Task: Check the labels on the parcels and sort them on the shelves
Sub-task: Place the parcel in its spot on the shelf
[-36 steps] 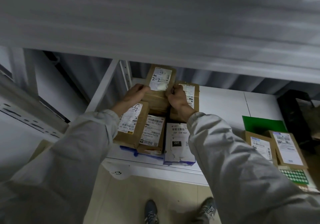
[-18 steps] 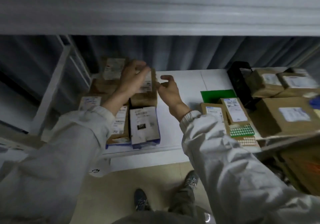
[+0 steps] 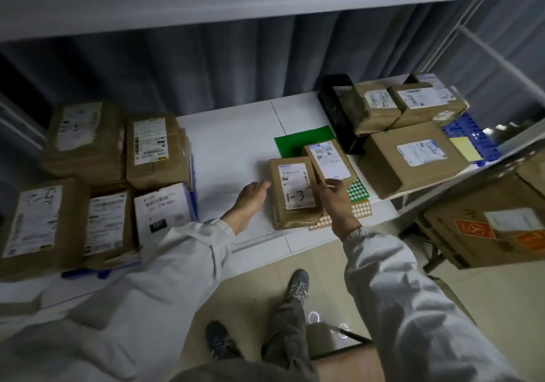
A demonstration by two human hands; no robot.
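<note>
Head view shows both hands at a small brown parcel (image 3: 295, 193) marked "1-3" by hand on its white label. Left hand (image 3: 250, 198) lies flat and loose, fingers (image 3: 263, 185) stretched together toward the parcel's left edge, touching or nearly touching it; it holds nothing. Right hand (image 3: 336, 201) is over the parcel's right edge, thumb and fingers spread a little, closed on nothing that can be seen; whether it presses the box cannot be told. Both forearms in pale sleeves reach forward and slightly inward from the bottom of the frame.

This parcel lies flat near the front of the white shelf (image 3: 236, 151), label up, its long axis running front to back and leaning slightly left at the far end. A second labelled parcel (image 3: 328, 162) leans on its far right corner, over a green sheet (image 3: 298, 142) and sheets of dot stickers (image 3: 358, 190). Further right stand larger brown boxes (image 3: 413, 157) and a black bin (image 3: 339, 110). On the left sits a group of five parcels (image 3: 118, 181).

Half a second ago the hands were at that left group, the left one raised against a box there; now both have come across to the "1-3" parcel, and the view has swung right.
</note>
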